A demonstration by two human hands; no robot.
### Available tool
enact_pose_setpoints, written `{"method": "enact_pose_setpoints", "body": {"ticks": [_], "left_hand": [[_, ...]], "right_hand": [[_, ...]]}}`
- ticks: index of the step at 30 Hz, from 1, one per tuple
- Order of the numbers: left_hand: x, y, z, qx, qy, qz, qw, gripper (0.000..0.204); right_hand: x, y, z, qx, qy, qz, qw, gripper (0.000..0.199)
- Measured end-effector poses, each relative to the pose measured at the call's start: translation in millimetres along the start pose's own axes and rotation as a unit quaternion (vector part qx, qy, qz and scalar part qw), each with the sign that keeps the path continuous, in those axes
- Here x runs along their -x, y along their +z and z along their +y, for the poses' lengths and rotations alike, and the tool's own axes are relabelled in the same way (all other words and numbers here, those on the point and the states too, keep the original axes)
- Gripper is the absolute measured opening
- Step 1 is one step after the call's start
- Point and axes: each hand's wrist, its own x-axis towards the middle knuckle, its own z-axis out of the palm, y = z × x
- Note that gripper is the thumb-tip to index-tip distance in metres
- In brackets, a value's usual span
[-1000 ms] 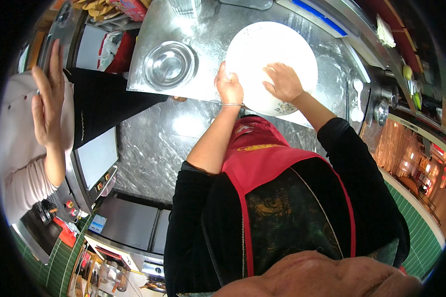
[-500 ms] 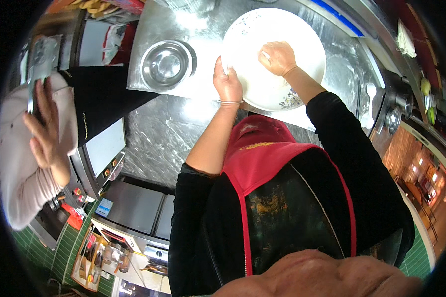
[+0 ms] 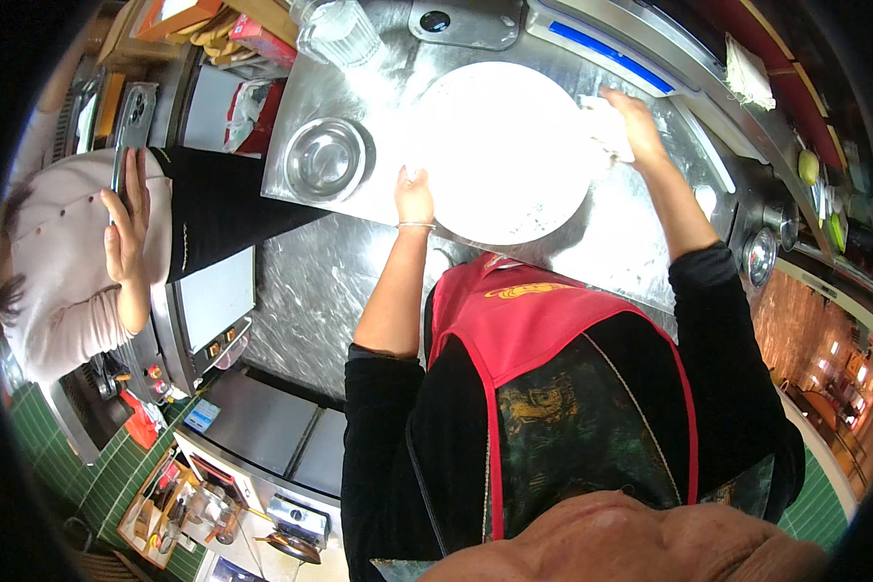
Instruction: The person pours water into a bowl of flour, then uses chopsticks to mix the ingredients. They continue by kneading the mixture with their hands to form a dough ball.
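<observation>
A large round white plate [image 3: 495, 165], washed out by glare, lies on the steel worktop [image 3: 398, 82] in front of me. My left hand [image 3: 414, 197] is at the plate's near left rim, thumb up and fingers closed around the edge. Just off the right side of the plate, my right hand [image 3: 638, 126] grips a crumpled white cloth [image 3: 606, 133]. Part of the cloth shows beside the rim, and the fingertips are partly hidden by it.
A shiny steel bowl [image 3: 325, 160] stands left of the plate, with a clear glass jug [image 3: 338, 34] farther back. A phone [image 3: 466, 21] lies at the far edge. Another person's hand [image 3: 126, 228] at the left holds a phone [image 3: 136, 116]. Steel pots [image 3: 761, 252] stand at the right.
My right hand has moved from over the plate to beyond its right rim, and the white cloth now shows plainly. My left hand stays at the rim. The view has shifted.
</observation>
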Motion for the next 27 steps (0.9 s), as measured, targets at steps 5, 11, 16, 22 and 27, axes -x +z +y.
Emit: {"method": "enact_pose_setpoints", "body": {"ticks": [5, 11, 16, 22, 27], "left_hand": [[1.7, 2.4, 7.1, 0.003, -0.03, 0.036, 0.999, 0.031], [19.4, 0.0, 22.0, 0.037, -0.15, 0.025, 0.988, 0.033], [63.9, -1.7, 15.7, 0.13, -0.264, -0.063, 0.954, 0.028], [76.3, 14.8, 31.2, 0.099, -0.175, -0.054, 0.978, 0.039], [102.8, 43.3, 80.1, -0.111, 0.044, -0.066, 0.991, 0.053]], "right_hand": [[12.7, -53.5, 47.1, -0.209, 0.101, 0.106, 0.967, 0.059], [-3.7, -59.3, 141.7, 0.074, 0.193, 0.072, 0.976, 0.092], [-14.5, -58.3, 133.4, 0.028, 0.055, 0.018, 0.998, 0.075], [-43.2, 14.0, 68.0, 0.011, -0.01, -0.109, 0.994, 0.067], [-30.6, 27.7, 53.3, -0.285, 0.137, -0.017, 0.948, 0.073]]}}
